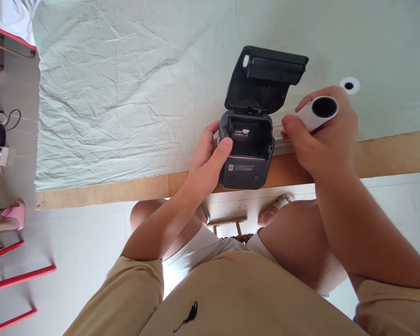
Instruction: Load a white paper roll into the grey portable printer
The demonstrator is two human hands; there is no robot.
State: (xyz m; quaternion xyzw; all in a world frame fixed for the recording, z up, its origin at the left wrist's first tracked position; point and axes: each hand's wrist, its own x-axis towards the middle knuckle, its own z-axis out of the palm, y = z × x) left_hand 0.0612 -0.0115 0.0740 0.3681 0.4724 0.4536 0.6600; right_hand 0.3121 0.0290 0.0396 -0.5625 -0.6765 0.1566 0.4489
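Note:
A dark grey label printer (247,175) stands at the table's front edge, its black lid (257,91) swung up and its inner bay showing. My left hand (210,156) grips the printer's left side, thumb on the rim of the bay. To the right of the printer, my right hand (327,135) is wrapped round a white paper roll (310,116) with a black core facing up. Behind that hand, a small white disc (355,86) with a black centre lies on the cloth. No roll shows inside the bay.
A pale green, wrinkled cloth (126,93) covers the table, with a bare wooden edge (108,190) in front. Red metal bars (21,278) and another person's foot in a pink shoe (17,214) are at left. Cables (10,119) hang near the table's left side.

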